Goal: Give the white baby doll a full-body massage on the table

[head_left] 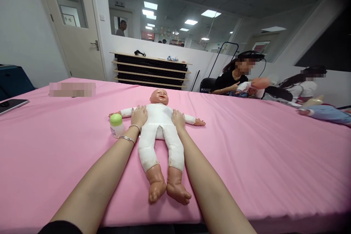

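A baby doll (160, 131) in a white cloth body lies on its back on the pink table (246, 153), head away from me and arms spread. My left hand (139, 115) lies flat on the doll's side under its arm, fingers stretched out. My right hand (178, 119) rests the same way on the doll's other side. A small white bottle with a green cap (116, 125) stands just left of my left wrist, which wears bracelets.
A tablet (11, 105) lies at the table's left edge. Two other people sit at the far right with dolls (253, 86); another doll (326, 111) lies on the right. A low shelf (150, 70) and a door (72, 25) stand behind.
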Tool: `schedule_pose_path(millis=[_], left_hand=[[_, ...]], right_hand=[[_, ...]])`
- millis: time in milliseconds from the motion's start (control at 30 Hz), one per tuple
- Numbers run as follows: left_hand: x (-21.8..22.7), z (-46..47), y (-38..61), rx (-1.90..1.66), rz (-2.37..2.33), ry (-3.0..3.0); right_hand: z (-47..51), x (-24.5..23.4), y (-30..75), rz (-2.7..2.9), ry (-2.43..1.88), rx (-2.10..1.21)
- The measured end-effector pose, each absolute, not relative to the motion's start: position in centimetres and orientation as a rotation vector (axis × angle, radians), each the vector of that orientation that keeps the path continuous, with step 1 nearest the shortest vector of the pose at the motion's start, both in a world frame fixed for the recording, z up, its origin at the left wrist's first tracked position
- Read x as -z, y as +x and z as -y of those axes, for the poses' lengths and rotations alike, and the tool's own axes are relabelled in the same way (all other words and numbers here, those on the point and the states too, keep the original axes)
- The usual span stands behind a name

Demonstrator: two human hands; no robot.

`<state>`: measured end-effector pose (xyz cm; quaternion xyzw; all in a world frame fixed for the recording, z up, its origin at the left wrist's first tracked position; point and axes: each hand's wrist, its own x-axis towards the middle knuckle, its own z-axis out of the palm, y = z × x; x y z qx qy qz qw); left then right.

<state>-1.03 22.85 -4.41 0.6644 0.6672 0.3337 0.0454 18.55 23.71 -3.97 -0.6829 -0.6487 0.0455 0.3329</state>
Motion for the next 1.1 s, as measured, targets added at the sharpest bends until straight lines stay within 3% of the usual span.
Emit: schedule_pose_path(millis=[167, 300, 467, 633, 733, 933, 1100], left_hand=[[4.5, -22.8, -1.3, -1.251, -2.302, 1.843], [4.2, -23.0, -1.3, -1.415, -1.909, 2.042], [4.3, -23.2, -1.1, -1.192, -1.653, 2.133], [4.7, -23.1, -1.1, -1.051, -2.088, 2.033], [4.8, -23.1, -1.2, -1.141, -2.304, 1.9], [4.4, -23.5, -1.2, -1.262, -1.78, 2.136], [4.6, -23.3, -1.1, -0.999, -1.895, 2.134]], right_hand=[[-23.8, 4.3, 18.7, 1.466, -1.742, -0.024], [-24.1, 4.7, 18.9, 1.652, -1.356, -0.131], [-24.1, 4.5, 18.9, 1.751, -1.352, -0.292], [-24.0, 4.5, 18.7, 1.617, -1.744, -0.116], [-24.1, 4.7, 18.8, 1.412, -1.744, -0.007], [-24.8, 4.8, 19.1, 1.788, -1.221, -0.246], [-24.8, 4.7, 18.9, 1.81, -1.592, -0.209]])
